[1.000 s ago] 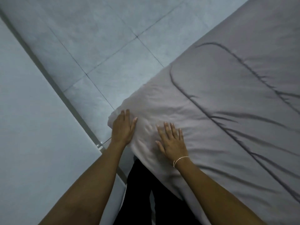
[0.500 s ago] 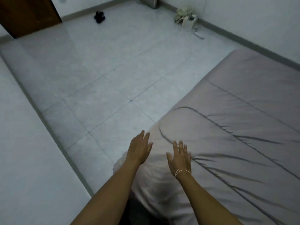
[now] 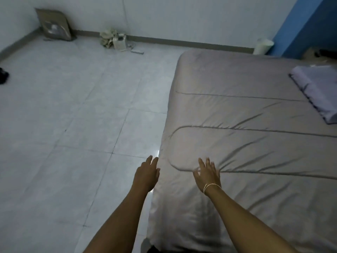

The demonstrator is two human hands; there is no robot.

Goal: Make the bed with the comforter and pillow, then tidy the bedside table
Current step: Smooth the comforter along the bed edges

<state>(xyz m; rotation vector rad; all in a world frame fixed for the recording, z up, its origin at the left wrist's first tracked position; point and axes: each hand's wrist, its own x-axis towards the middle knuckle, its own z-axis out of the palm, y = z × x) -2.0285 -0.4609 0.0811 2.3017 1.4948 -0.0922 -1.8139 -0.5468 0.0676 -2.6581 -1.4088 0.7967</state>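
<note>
Both sets of fingers are spread and gripping nothing: the right hand [image 3: 207,175] rests flat by a seam on the comforter [image 3: 246,143], the left hand [image 3: 145,175] along its edge over the floor [image 3: 73,125]. The comforter covers the bed, wrinkles fanning from the right hand, with the pillow [image 3: 317,92] far off. A hard push could bunch the cloth or drag this corner off.

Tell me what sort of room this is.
Most likely a sparsely furnished bedroom: a low bed covered by a grey comforter, a pillow at its far end, and a bare tiled floor.
</note>
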